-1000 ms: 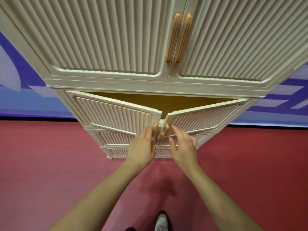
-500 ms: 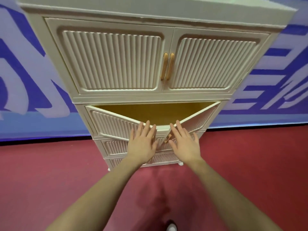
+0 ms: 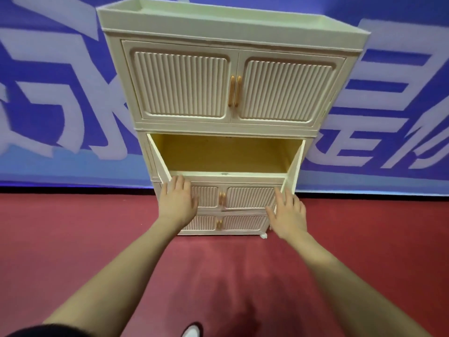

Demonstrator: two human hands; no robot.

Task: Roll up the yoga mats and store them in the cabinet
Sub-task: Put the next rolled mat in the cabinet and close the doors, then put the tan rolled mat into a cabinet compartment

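Both hands reach forward with fingers spread and straight, neither grip holding anything. The left hand [image 3: 178, 203] lies against the lower edge of the left door [image 3: 159, 159], the right hand [image 3: 289, 214] against the right door [image 3: 292, 171]. Between and above them the cabinet [image 3: 233, 27] compartment [image 3: 228, 154] gapes, showing only its yellow walls. No yoga mat is in view. The other tiers' doors are closed.

Large pale characters ran across the blue wall banner [image 3: 388, 98] behind the cabinet [image 3: 233, 25], but they were cropped and blurred, so none could be read. The cabinet itself bore no legible label.
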